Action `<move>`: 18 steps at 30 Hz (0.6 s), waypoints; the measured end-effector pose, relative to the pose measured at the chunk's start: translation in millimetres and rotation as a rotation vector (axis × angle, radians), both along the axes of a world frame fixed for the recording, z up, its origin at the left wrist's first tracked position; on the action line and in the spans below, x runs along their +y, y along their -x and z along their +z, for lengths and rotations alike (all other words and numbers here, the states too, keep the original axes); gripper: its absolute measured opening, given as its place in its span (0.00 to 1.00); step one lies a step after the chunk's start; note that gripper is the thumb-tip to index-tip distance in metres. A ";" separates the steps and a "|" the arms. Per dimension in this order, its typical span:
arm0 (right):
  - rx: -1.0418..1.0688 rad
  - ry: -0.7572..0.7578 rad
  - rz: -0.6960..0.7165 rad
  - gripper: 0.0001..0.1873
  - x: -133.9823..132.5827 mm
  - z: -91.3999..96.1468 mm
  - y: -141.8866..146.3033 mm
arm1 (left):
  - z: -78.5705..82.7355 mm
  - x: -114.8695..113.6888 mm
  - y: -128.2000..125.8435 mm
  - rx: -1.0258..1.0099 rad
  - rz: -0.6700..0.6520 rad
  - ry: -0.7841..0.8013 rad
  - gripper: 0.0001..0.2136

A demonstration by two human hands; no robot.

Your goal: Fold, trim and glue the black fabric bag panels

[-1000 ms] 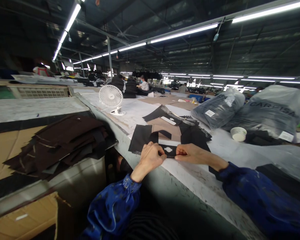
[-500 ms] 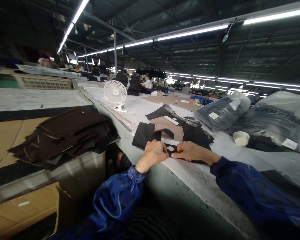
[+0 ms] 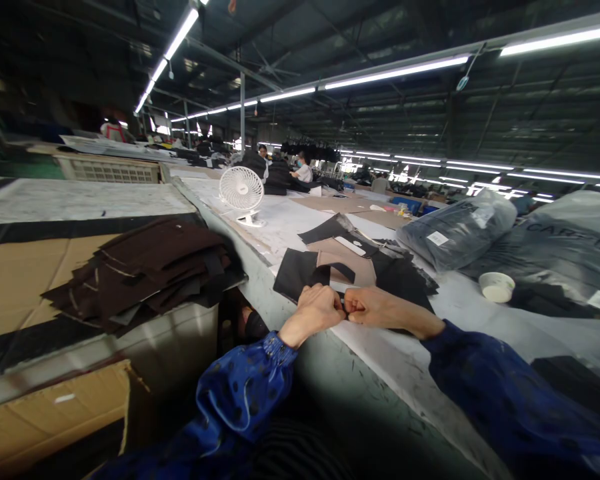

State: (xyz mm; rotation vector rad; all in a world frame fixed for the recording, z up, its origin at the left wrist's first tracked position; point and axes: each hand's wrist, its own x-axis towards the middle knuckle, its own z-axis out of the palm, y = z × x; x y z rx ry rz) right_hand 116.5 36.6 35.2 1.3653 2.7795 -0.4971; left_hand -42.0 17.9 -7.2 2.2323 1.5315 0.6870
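Observation:
My left hand (image 3: 316, 309) and my right hand (image 3: 375, 308) meet knuckle to knuckle at the near edge of a long white cutting table (image 3: 405, 360). Both are closed in a pinch on a small black fabric piece, now almost wholly hidden between the fingers. Just behind the hands lie black cut fabric pieces (image 3: 300, 272) and a tan paper pattern (image 3: 347, 263). Both arms wear blue patterned sleeves.
A stack of dark brown fabric pieces (image 3: 145, 270) lies on a bin to the left, over cardboard (image 3: 15, 280). A white desk fan (image 3: 243, 191) stands farther along the table. Plastic-wrapped bundles (image 3: 455, 230) and a white cup (image 3: 497, 287) sit at right. People work far back.
The hands have drawn together until they touch, closing over the small black piece whose white cut-out showed before. The view has swung slightly to the left.

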 end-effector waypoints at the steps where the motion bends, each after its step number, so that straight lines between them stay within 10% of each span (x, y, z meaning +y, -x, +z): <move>1: 0.052 0.094 -0.014 0.02 1.9 -1.0 -5.9 | 0.4 -1.2 -3.5 -0.007 -0.002 0.001 0.07; 8: 0.227 0.289 -0.133 0.09 8.3 -11.4 -42.3 | 7.5 -4.1 -23.2 -0.098 -0.071 0.056 0.06; 18: 0.217 0.249 -0.178 0.06 -1.8 -2.8 -35.0 | 11.1 12.4 33.5 -0.278 -0.159 -0.048 0.08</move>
